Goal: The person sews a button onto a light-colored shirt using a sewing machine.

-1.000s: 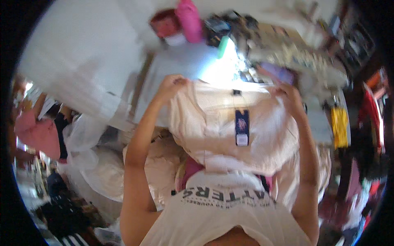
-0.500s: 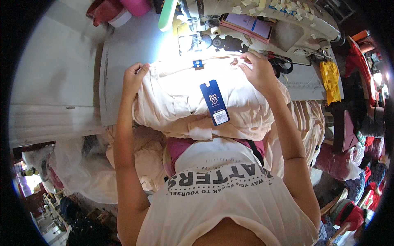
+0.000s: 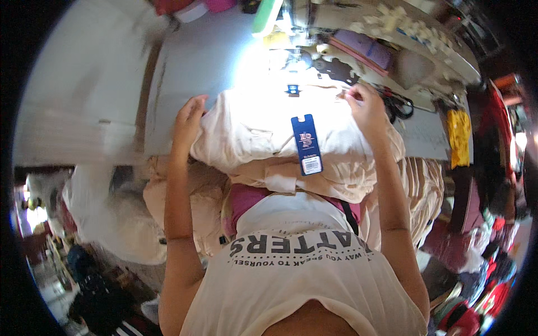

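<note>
A cream garment (image 3: 241,131) lies folded in front of me, its far part washed out by bright light. On it rests a dark blue hang tag (image 3: 306,143) with a white sticker, and a small blue neck label (image 3: 292,89) shows at the far edge. My left hand (image 3: 189,120) is beside the garment's left corner, its bent fingers slightly apart and blurred. At the far right edge, my right hand (image 3: 367,106) pinches the fabric between thumb and fingers.
Beyond the garment stands a sewing machine (image 3: 414,28) with cloth scraps on top. A phone (image 3: 364,47) lies by it, near a green object (image 3: 267,18). Yellow cloth (image 3: 459,137) hangs at right. More cream fabric (image 3: 423,190) drapes below the table (image 3: 174,101).
The view has shifted, so the table and garment appear lower and further right. My left hand has eased slightly away from the garment's corner; the right keeps its pinch.
</note>
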Demonstrator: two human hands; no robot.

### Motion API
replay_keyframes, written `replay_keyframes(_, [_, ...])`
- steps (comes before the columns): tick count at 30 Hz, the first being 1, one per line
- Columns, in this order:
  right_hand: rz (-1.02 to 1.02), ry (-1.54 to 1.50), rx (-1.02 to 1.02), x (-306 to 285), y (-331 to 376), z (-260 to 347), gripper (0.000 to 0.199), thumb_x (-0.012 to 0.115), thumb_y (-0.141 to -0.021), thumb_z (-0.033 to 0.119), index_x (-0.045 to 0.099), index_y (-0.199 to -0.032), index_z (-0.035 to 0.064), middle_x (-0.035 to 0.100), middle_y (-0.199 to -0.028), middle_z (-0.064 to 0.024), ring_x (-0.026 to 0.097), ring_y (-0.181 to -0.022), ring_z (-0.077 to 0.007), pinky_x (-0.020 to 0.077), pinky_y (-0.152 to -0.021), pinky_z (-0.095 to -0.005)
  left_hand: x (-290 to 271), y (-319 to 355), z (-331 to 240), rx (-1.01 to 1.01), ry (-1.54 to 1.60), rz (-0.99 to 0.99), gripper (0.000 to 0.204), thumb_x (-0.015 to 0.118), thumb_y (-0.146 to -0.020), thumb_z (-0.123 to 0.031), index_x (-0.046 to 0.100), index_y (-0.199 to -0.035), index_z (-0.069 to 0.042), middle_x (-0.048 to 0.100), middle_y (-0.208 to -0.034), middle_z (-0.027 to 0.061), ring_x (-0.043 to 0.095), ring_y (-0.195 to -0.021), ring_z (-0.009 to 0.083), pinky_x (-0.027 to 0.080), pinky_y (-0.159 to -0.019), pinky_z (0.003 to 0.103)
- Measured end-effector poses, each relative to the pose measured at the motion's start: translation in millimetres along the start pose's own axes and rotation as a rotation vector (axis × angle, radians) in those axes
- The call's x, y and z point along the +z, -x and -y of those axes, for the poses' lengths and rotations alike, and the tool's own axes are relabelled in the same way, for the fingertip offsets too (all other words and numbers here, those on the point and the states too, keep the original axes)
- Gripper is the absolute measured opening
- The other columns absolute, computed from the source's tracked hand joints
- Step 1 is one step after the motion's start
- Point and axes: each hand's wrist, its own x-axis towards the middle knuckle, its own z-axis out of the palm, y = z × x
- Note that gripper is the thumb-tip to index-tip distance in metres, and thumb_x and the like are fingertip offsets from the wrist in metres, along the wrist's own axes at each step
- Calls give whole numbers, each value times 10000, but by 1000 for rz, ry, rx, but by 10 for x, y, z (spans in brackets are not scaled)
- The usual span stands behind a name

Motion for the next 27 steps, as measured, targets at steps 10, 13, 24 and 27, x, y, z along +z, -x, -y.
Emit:
replay_keyframes(10, [38, -195, 161, -17, -24, -133, 60, 610, -787, 40, 556, -809, 26, 551, -687, 4, 501, -627, -61, 425, -596, -221, -56, 94, 56, 104, -186, -3, 313, 648, -798, -308, 652, -937, -27, 635, -742, 71, 557, -659, 135, 446, -622, 267])
replay_keyframes(13, [32, -225, 103, -16, -19, -259, 78, 603, -799, 35, 530, -827, 29, 541, -681, 3, 503, -622, -73, 421, -594, -221, 48, 59, -132, 95, -272, -9, 307, 655, -782, -313, 654, -908, -33, 632, -726, 77, 563, -633, 153, 450, -612, 282])
replay_keyframes(24, [-276, 35, -163, -643, -170, 540, 116, 489, -820, -37, 501, -896, 50, 524, -696, -48, 498, -648, -105, 414, -608, -241, -2, -2, -437, 244, 317, -254, 101, 585, -805, -112, 575, -846, -21, 548, -751, -5, 495, -702, 96, 401, -655, 230])
replay_keyframes(27, [-360, -247, -217, -1043, -289, 753, 153, 485, -813, -43, 505, -942, 38, 540, -850, -31, 492, -746, -101, 404, -690, -205, -340, 234, -851, 503, 432, -341, 60, 549, -823, -72, 547, -862, -26, 499, -830, -24, 439, -785, 64, 360, -705, 202])
